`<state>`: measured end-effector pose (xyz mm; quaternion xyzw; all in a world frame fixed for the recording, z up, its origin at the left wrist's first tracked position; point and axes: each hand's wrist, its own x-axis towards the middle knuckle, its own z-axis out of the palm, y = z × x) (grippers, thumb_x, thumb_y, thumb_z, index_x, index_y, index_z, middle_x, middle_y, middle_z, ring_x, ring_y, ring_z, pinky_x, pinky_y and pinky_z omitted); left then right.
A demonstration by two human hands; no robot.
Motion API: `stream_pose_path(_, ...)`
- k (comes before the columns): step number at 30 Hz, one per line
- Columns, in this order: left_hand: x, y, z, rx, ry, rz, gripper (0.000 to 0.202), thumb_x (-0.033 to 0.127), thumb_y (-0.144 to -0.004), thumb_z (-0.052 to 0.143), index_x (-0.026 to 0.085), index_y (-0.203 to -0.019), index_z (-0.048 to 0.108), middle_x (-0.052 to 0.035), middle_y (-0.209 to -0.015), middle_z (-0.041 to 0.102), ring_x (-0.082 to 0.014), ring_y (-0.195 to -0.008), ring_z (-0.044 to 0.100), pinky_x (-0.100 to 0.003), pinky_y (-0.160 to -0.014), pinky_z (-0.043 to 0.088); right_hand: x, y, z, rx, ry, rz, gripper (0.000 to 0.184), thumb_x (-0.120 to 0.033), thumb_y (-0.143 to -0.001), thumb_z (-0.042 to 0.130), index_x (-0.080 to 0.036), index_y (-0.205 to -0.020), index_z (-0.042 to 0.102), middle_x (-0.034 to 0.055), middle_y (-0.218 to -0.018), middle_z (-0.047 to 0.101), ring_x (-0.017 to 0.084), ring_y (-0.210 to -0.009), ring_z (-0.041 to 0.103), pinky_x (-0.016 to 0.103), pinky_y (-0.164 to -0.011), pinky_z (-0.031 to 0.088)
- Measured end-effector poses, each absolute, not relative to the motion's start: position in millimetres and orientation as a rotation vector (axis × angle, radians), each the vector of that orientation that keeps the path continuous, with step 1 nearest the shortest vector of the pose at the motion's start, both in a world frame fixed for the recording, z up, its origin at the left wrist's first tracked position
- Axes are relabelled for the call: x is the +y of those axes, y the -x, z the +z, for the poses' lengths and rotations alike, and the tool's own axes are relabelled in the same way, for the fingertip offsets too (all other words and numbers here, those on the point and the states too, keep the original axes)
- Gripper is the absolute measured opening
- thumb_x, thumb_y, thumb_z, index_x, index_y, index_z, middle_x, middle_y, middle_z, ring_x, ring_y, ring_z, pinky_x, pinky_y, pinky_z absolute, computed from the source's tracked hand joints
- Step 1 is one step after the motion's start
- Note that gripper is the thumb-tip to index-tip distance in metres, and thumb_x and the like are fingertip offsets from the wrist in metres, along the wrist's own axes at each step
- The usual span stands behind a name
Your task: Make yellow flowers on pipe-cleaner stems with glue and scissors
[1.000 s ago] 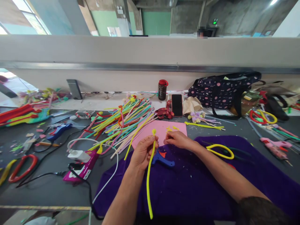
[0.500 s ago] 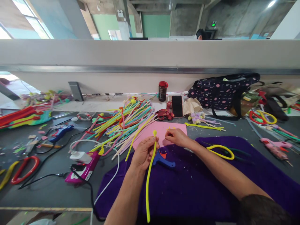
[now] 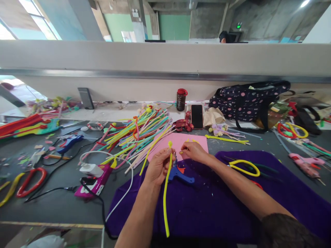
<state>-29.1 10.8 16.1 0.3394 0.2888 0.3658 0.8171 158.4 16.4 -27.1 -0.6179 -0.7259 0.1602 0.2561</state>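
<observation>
Yellow stem (image 3: 166, 203): over the purple cloth, mid-view; long axis near-to-far, slight bow to the left; plain free end points at the wearer, knobbed end points away, just past the fingertips.
Purple cloth (image 3: 201, 210): spread on the near bench, rumpled, small specks on top.
Bench (image 3: 59, 210): dark grey, cluttered; scraps and tools at left.
Left hand (image 3: 158, 167): gripping the yellow stem just below the knob, thumb against fingers, rest curled.
Right hand (image 3: 194, 152): apart from the left, fingers curled, thumb near index; yellow speck at tips, too small to tell if held.
Blue-handled tool (image 3: 182, 175): on the cloth, just beside the left hand, orange trigger showing.
Yellow-handled tool (image 3: 245, 167): on the cloth, beyond the right forearm.
Power strip (image 3: 100, 182): magenta, left on the bench, white plug in it.
Pink sheet (image 3: 177, 140): beyond both hands, flat.
Stem bundle (image 3: 144, 132): multicoloured, loose heap, overlapping the sheet's left edge.
Back row: phone (image 3: 197, 117), red-capped bottle (image 3: 181, 100), patterned bag (image 3: 245, 103).
Partition (image 3: 155, 57): pale, full width.
Room: concrete and green walls, windows left, person's head (image 3: 223, 36) above partition, lit green sign (image 3: 239, 25).
</observation>
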Motion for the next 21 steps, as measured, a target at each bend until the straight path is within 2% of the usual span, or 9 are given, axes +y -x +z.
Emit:
stream_pose_path(10,9.3,29.1,18.9,0.643,-0.726,0.736,0.019,0.026,-0.065,0.064,0.011,-0.077,0.058,0.0018,-0.056,0.059,0.0005,-0.029,0.034,-0.010,-0.025,0.021,-6.2,-163.9,6.7,-1.907,1.590,0.428,0.009,-0.017,-0.075,0.051,-0.018,-0.073,0.060,-0.0006,-0.067,0.060,0.013,-0.062,0.053,0.021,-0.057,0.035)
stream_pose_path(17,5.2,28.3,16.7,0.593,-0.778,0.678,0.016,0.025,-0.070,0.059,0.011,-0.076,0.059,0.0005,-0.054,0.058,0.0003,-0.028,0.033,-0.011,-0.025,0.020,-43.4,-154.3,17.2,-1.791,1.408,0.893,0.009,-0.020,-0.077,0.049,-0.019,-0.073,0.057,-0.0030,-0.060,0.056,0.011,-0.051,0.052,0.021,-0.049,0.038)
stream_pose_path(21,4.4,27.7,13.5,0.556,-0.779,0.635,0.015,0.025,-0.071,0.058,0.011,-0.075,0.059,0.0009,-0.052,0.057,0.0002,-0.028,0.032,-0.011,-0.025,0.018,-44.5,-145.2,20.6,-1.662,1.301,1.044,0.007,-0.021,-0.076,0.051,-0.018,-0.073,0.056,-0.0034,-0.060,0.055,0.010,-0.049,0.051,0.020,-0.047,0.038)
